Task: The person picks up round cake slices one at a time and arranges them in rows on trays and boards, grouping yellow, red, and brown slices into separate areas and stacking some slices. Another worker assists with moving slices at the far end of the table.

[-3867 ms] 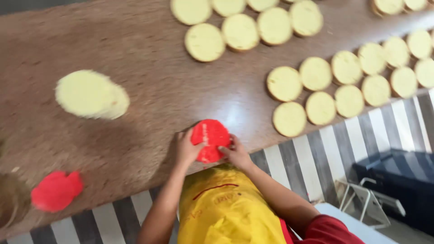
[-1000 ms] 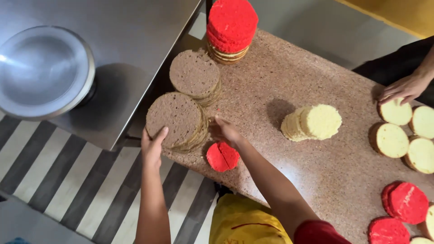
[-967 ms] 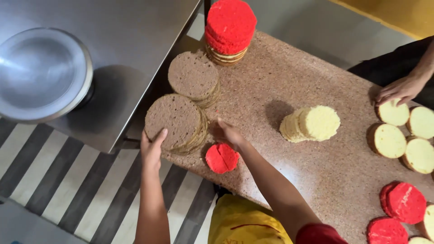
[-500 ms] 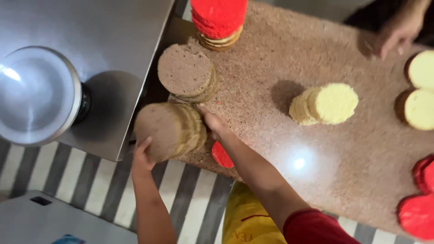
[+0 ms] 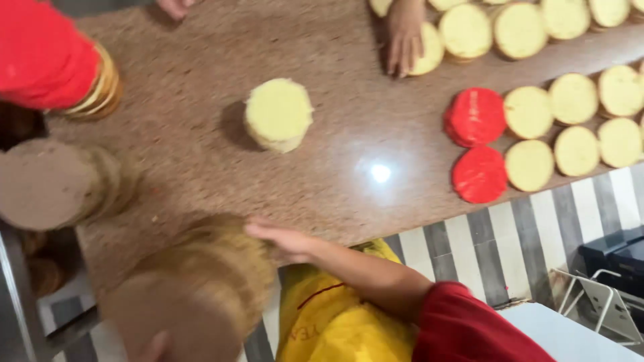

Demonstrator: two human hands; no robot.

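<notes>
Head view, single frame, motion-blurred at lower left.

Progress, as judged: a tall stack of round brown cake layers (image 5: 201, 281) is tipped toward the camera at the near edge of the surface, so it appears to be in mid-lift or mid-shift, not set down. The right hand (image 5: 285, 241) lies flat against the stack's right flank, fingers extended and pressing, not clenched. The left hand (image 5: 155, 347) shows only as a sliver at the bottom edge under the stack; I cannot tell its grip. Already laid out: rows of pale yellow round cake layers (image 5: 550, 127) at right, with two red round cake layers (image 5: 477, 144) among them. A short stack of pale yellow layers (image 5: 278, 114) stands alone mid-surface. Another brown stack (image 5: 50, 181) sits at left, and a red-topped stack of layers (image 5: 54, 60) at the far left corner. These stacks look not yet spread out.

Another person's hand (image 5: 402, 37) rests on a yellow layer at the far side.

Surface: speckled brown polished stone surface (image 5: 362, 188), glossy, with a light reflection. Room: grey-and-white striped floor (image 5: 510, 234); a dark crate (image 5: 614, 251) at lower right.
</notes>
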